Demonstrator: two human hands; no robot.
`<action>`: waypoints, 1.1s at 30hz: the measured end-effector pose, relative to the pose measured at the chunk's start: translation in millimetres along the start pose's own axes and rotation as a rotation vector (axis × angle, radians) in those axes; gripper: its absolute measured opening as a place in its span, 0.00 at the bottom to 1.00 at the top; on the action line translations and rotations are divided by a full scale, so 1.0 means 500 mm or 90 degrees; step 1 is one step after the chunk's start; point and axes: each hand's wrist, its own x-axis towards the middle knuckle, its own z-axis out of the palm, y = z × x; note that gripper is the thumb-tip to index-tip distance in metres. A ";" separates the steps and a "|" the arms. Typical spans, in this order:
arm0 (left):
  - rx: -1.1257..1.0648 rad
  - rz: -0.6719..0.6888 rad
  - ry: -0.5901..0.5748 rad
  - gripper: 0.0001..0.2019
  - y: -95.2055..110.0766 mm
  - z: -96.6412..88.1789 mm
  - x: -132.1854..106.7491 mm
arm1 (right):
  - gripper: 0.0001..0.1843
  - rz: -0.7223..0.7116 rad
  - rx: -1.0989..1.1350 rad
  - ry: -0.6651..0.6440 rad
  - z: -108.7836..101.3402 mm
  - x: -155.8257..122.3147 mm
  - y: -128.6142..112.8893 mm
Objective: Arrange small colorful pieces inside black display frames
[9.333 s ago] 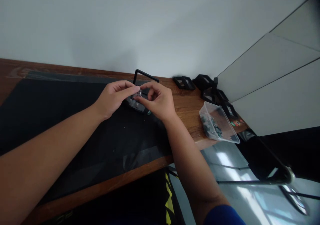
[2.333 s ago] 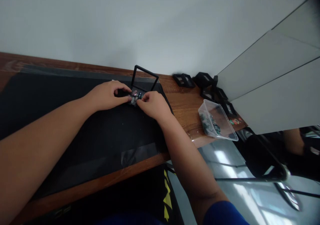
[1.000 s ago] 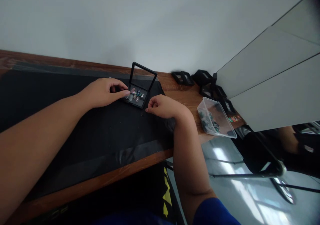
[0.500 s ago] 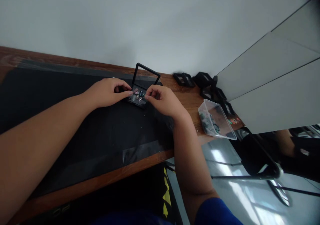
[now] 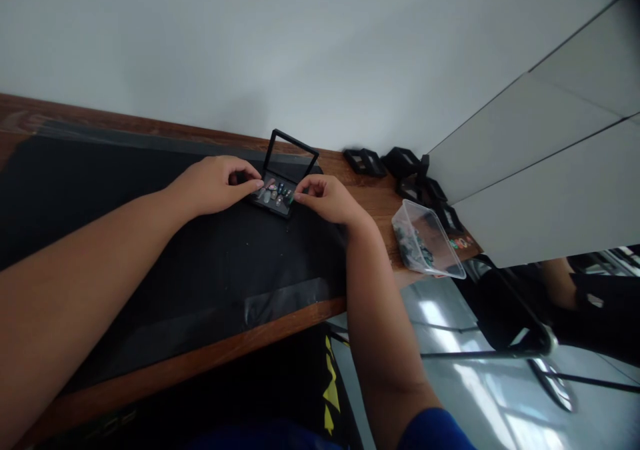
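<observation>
A small black hinged case (image 5: pixel 273 211) lies on the black mat, its framed clear lid (image 5: pixel 316 163) standing up at the back. Several small glossy oval pieces (image 5: pixel 273 194) in pink, grey, dark blue and green lie inside it; they look like press-on nails. At the case's left edge is my left hand (image 5: pixel 213 185), its thumb and bent fingers closed on that edge. My right hand (image 5: pixel 327 200) is at the right edge, thumb and forefinger pinched beside a greenish piece. Whatever sits between those fingertips is too small to make out.
A clear plastic tub (image 5: pixel 433 240) holding greenish packets stands at the table's right end. Several black cases (image 5: pixel 365 162) lie along the wall behind it. Small coloured pieces (image 5: pixel 460 243) lie near the tub. Another person's arm (image 5: pixel 557 283) shows at far right, beyond a metal-framed chair.
My right hand has shifted slightly off the case to the right, so more of the pieces show. My left hand has stayed at the left edge. The view has turned slightly.
</observation>
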 end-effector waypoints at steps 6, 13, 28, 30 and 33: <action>-0.030 0.047 0.037 0.28 -0.012 0.003 0.005 | 0.03 -0.010 0.013 0.043 -0.013 -0.002 0.013; -0.035 0.050 0.036 0.28 -0.021 0.008 0.008 | 0.05 0.033 -0.015 0.070 -0.012 -0.002 0.019; -0.025 0.038 0.018 0.31 -0.015 0.007 0.007 | 0.08 0.068 -0.175 0.114 0.026 0.006 -0.017; -0.021 0.034 0.017 0.31 -0.015 0.006 0.006 | 0.08 0.080 -0.176 0.118 0.031 0.007 -0.022; -0.020 0.035 0.018 0.29 -0.016 0.006 0.006 | 0.08 0.090 -0.166 0.125 0.037 0.010 -0.022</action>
